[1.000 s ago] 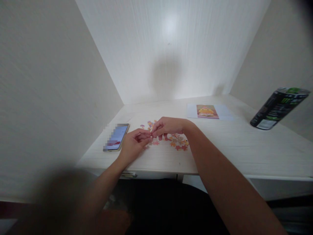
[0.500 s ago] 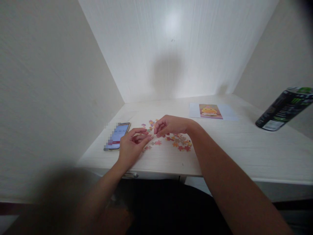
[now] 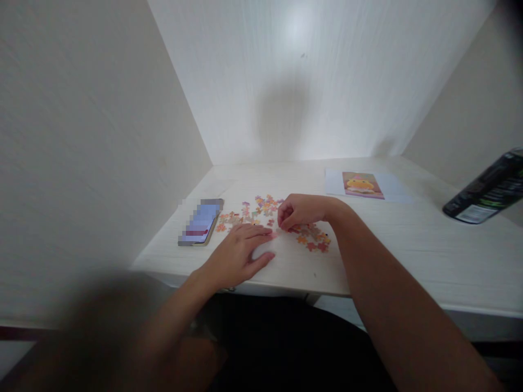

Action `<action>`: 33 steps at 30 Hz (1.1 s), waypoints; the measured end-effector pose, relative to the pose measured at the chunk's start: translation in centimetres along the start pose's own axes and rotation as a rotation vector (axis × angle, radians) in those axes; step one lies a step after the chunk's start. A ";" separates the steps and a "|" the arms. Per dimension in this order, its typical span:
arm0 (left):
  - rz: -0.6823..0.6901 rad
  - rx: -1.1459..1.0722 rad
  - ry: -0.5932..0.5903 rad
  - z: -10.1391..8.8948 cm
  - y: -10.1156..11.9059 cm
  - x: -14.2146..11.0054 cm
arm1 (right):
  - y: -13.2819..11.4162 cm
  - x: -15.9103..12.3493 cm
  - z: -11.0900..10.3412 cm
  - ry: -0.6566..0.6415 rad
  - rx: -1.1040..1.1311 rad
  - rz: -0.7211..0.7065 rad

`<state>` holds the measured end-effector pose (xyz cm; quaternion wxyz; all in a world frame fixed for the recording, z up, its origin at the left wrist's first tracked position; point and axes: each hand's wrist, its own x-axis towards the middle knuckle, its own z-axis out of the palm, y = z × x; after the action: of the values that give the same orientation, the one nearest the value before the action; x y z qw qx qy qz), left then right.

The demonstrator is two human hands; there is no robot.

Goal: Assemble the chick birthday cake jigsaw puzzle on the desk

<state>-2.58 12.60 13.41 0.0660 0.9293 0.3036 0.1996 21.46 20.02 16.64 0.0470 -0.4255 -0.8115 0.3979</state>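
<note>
Small jigsaw puzzle pieces in orange, pink, purple and yellow lie in loose groups on the white desk. My left hand rests palm down on the desk, thumb and fingers apart, its fingertips at a pink piece. To its right, my right hand has its fingers curled and thumb pressed in; what they pinch, if anything, is too small to make out. Reddish and orange pieces lie beneath and just right of that hand. Another group spreads behind my left hand.
A phone with a lit screen lies left of the pieces. At the back right is a white sheet with a printed picture of a yellow figure. A black drink can stands at the right. Panels wall in the desk's back and sides.
My hands have moved apart. The left has dropped nearer the desk's front and flattened with fingers spread, uncovering pieces behind it. The right stays curled. The whole view has shifted slightly.
</note>
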 end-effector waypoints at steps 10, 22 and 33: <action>0.006 -0.006 -0.006 0.2 0.0 -0.1 | -0.1 0.3 0.4 -0.019 -0.087 0.056; 0.000 -0.021 -0.019 0.3 -0.2 0.1 | -0.4 0.9 0.5 -0.009 -0.261 0.040; -0.194 -0.057 0.164 -0.7 -1.5 -2.0 | -0.9 0.7 0.7 0.214 -0.289 0.075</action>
<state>-5.09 12.61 13.00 0.0864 0.8739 0.3907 0.2761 20.10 19.82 16.62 0.0564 -0.4978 -0.8340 0.2312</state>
